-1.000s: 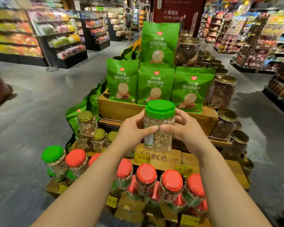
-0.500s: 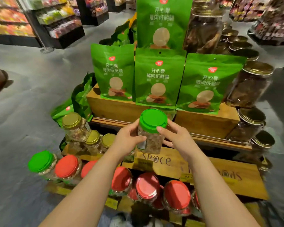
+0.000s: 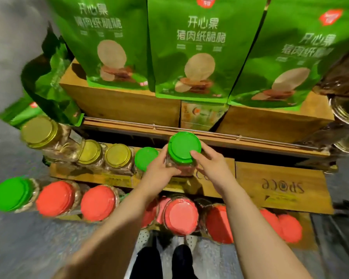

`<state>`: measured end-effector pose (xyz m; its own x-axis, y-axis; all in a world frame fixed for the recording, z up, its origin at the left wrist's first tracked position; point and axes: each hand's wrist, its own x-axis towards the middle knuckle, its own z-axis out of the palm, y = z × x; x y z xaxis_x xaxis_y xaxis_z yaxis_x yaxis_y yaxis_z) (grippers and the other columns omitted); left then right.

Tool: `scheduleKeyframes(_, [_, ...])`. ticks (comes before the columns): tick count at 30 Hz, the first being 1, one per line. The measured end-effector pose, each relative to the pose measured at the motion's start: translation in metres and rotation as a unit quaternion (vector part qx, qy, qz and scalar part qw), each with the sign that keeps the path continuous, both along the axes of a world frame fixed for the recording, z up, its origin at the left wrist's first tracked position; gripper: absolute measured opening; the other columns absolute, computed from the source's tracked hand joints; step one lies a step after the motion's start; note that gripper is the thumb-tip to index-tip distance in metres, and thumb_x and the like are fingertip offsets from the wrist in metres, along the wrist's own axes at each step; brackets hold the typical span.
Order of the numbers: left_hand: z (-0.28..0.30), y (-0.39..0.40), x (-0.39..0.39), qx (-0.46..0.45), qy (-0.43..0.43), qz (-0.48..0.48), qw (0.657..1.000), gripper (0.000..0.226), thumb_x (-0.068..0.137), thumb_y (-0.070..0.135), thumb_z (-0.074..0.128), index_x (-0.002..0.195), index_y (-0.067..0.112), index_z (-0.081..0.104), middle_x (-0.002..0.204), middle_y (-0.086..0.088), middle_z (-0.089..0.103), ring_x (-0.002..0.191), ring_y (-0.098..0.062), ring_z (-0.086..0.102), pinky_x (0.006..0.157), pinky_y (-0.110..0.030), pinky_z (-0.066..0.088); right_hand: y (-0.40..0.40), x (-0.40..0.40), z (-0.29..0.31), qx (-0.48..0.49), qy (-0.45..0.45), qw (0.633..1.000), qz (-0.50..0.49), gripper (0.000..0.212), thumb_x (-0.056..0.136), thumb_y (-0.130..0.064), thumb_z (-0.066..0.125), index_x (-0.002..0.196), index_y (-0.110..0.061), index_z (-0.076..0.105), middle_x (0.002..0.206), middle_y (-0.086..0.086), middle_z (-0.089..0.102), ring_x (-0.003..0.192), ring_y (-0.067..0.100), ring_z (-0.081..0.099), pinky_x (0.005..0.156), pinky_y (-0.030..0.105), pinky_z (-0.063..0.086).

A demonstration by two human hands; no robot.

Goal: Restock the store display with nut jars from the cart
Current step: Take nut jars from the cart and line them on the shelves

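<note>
The wooden display stand (image 3: 280, 180) is the landmark here; its middle tier carries a row of jars, and the step in hand looks to be setting one more into that row. Largest on the stand are the green snack pouches (image 3: 191, 47) along its top tier, printed with 开心果 and 猪肉纸脆脆 in pale characters under a red logo too blurred to read. On the stand's front face, right of centre, dark lettering reads "SP@CE" (upside down from this view). Yellow price tags on the stand's lower edges are too smeared to read.

Red-lidded jars (image 3: 179, 216) line the stand's lowest tier, and gold-lidded jars (image 3: 117, 156) sit on the middle tier toward its left end, with a placed green-lidded jar (image 3: 145, 158) just beside them.

The jar in hand (image 3: 184, 148), green-lidded and clear-walled, is over the middle tier at the stand's centre, close beside that placed jar. The left hand (image 3: 161, 172) curls round its body; the right hand (image 3: 212, 166) holds the other side with a fingertip on the lid, so each grip is pinching the jar.

To do it well, I would lower it straight, keep it upright, seat it close against its green neighbour without knocking it, and release only once the base sits flat.
</note>
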<state>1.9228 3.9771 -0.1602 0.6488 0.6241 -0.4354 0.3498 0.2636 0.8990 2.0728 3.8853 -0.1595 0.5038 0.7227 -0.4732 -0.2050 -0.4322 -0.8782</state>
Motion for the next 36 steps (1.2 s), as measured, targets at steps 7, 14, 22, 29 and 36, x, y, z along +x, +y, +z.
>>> scheduleKeyframes(7, [-0.041, 0.0, 0.003, -0.008, 0.004, -0.01, 1.0, 0.103, 0.06, 0.035, 0.093, 0.146, 0.008, 0.042, 0.126, 0.0, 0.067, 0.116, -0.002, 0.065, 0.113, -0.032, 0.045, 0.001, 0.001, -0.052, -0.043, -0.007, 0.999, 0.0, 0.045, 0.094, -0.028, 0.073, 0.13, -0.047, 0.056, 0.117, -0.025, 0.066, 0.116, 0.005, 0.064, 0.106, 0.041, 0.052])
scheduleKeyframes(14, [-0.063, 0.011, 0.017, 0.034, 0.019, -0.046, 0.998, 0.08, 0.07, 0.006, 0.075, 0.144, 0.009, 0.044, 0.13, -0.01, 0.066, 0.123, -0.024, 0.063, 0.111, -0.052, 0.046, 0.009, 0.016, -0.07, -0.039, 0.006, 0.999, -0.012, 0.053, 0.093, -0.026, 0.074, 0.143, -0.034, 0.057, 0.13, -0.004, 0.068, 0.106, 0.009, 0.063, 0.081, 0.022, 0.055])
scheduleKeyframes(22, [-0.076, 0.01, 0.019, -0.013, 0.039, -0.059, 0.997, 0.097, 0.066, 0.004, 0.071, 0.154, 0.015, 0.031, 0.136, -0.006, 0.06, 0.129, -0.019, 0.058, 0.112, -0.045, 0.046, 0.007, 0.021, -0.078, -0.04, -0.017, 0.999, -0.005, 0.053, 0.095, -0.026, 0.071, 0.145, -0.031, 0.055, 0.125, -0.003, 0.07, 0.096, 0.004, 0.06, 0.067, 0.012, 0.048])
scheduleKeyframes(29, [-0.078, 0.007, 0.027, -0.004, 0.098, -0.04, 0.994, 0.07, 0.077, -0.007, 0.07, 0.131, 0.021, 0.035, 0.12, 0.0, 0.059, 0.111, -0.011, 0.06, 0.086, -0.007, 0.05, 0.012, 0.017, -0.1, -0.046, 0.012, 0.999, -0.01, 0.056, 0.093, -0.027, 0.073, 0.146, -0.03, 0.054, 0.138, -0.005, 0.064, 0.131, 0.013, 0.057, 0.109, 0.045, 0.049])
scheduleKeyframes(36, [-0.097, -0.001, 0.022, -0.023, 0.156, -0.029, 0.987, 0.061, 0.088, 0.001, 0.07, 0.138, 0.017, 0.038, 0.111, 0.009, 0.062, 0.099, -0.004, 0.062, 0.066, -0.005, 0.046, 0.01, 0.008, -0.117, -0.064, 0.022, 0.998, -0.002, 0.057, 0.095, -0.025, 0.071, 0.149, -0.024, 0.051, 0.144, -0.003, 0.058, 0.137, 0.011, 0.05, 0.114, 0.04, 0.045])
